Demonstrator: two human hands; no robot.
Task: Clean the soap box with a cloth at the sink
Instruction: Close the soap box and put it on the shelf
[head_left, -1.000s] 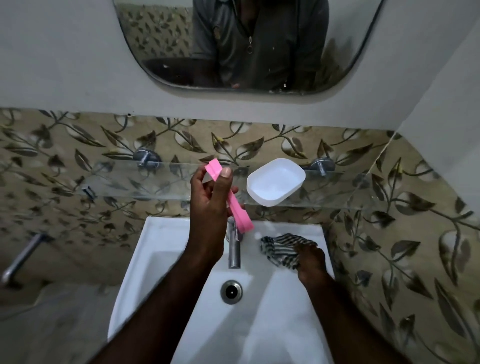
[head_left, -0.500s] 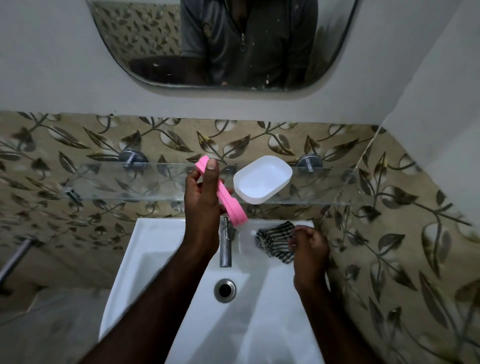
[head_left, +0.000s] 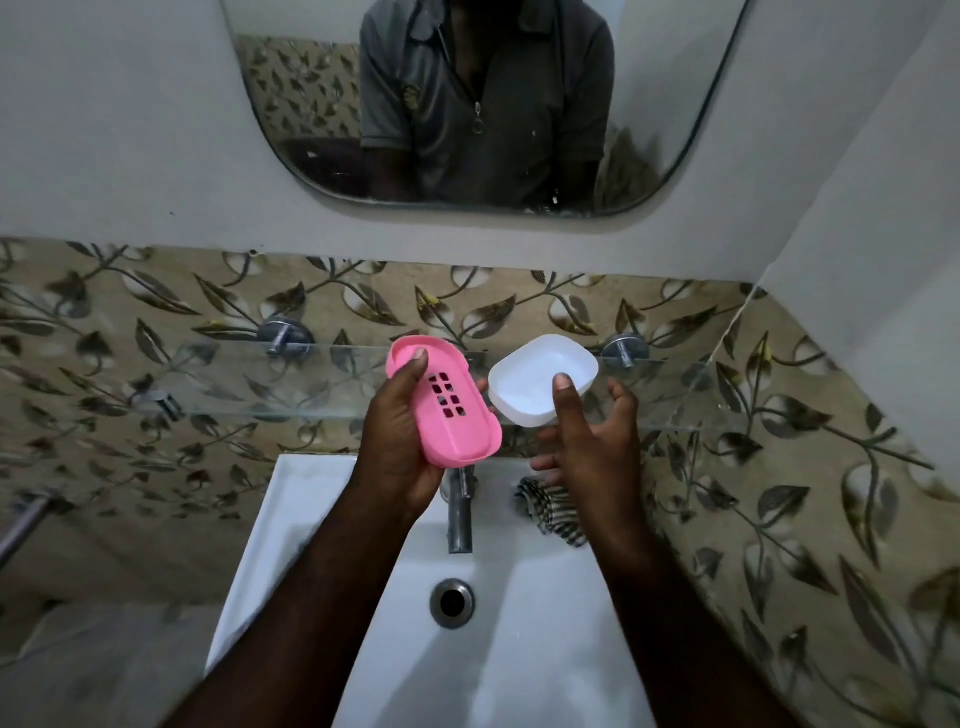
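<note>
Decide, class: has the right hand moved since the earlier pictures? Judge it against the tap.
Yes. The right hand has left the striped cloth beside the tap and risen toward the white dish on the glass shelf, now open.

Mirror above glass shelf on leaf-patterned tiles

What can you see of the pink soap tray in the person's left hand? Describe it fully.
The pink soap tray looks like smooth moulded plastic, an elongated oval with a raised rim. Near its middle sits a cluster of small rectangular drain holes. It is held tilted above the sink's back edge, in front of the glass shelf. The left hand cradles it from beneath, thumb pressed on its upper end. It looks empty.
</note>
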